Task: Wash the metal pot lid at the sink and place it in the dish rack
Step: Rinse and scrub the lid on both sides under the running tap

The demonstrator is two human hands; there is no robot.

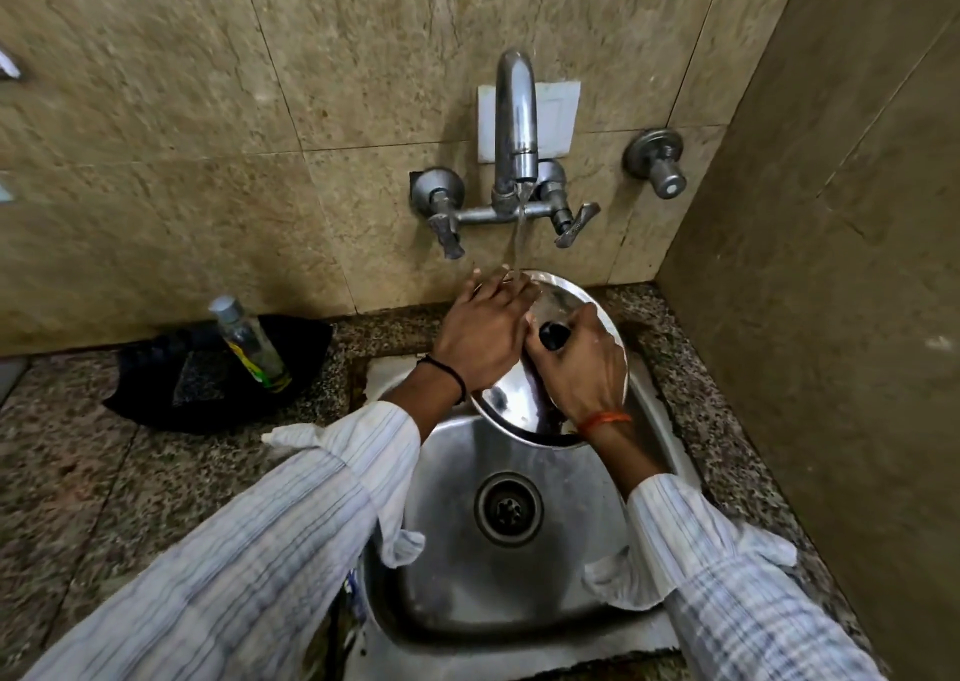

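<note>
Lid (pixel 558 296) is being held over sink (pixel 457 550) under running tap (pixel 515 124) | right hand (pixel 582 368) is clamping knob (pixel 553 336) | left hand (pixel 480 340) is rubbing open-palmed | risk: wet knob slipping.

Small wash-up corner of a home kitchen, by the look of it. Stainless steel sink (pixel 519 592) sunk into a speckled granite counter (pixel 104 472), drain in the middle of the basin. Wall-mounted chrome tap (pixel 515 124) with two lever handles, water running. A separate valve (pixel 657 161) sits on the wall to the right. Walls clad in large beige stone-look tiles (pixel 208 109), meeting in a corner at right. On the counter left of the sink, a black tub (pixel 156 394) holds a clear bottle (pixel 249 342) and a scrub pad (pixel 197 384). A steel lid (pixel 506 405) is under the stream.
</note>
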